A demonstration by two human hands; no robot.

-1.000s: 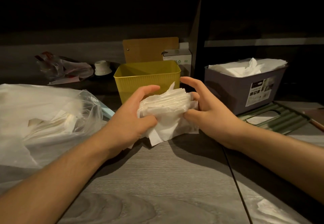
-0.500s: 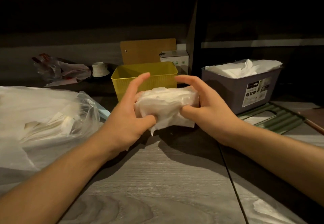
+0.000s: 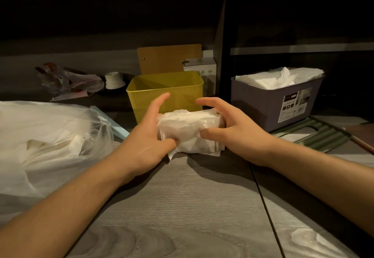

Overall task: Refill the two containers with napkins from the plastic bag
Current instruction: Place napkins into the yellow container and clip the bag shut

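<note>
**A dim service counter, likely in an eatery**

A grey wood-grain counter [image 3: 182, 207] under dark shelving is seen. Beyond the fingers, napkin stock is kept: a yellow container [image 3: 166, 94], a purple container [image 3: 269, 104] already filled, and a bulk plastic bag [image 3: 40, 140] left of them.

No legible text; recycling symbol on white box [image 3: 204, 69].

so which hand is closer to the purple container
Right. The right hand grips the napkin stack on the side facing the purple container, just short of it. The left hand grips the stack's far side, by the plastic bag.
</note>
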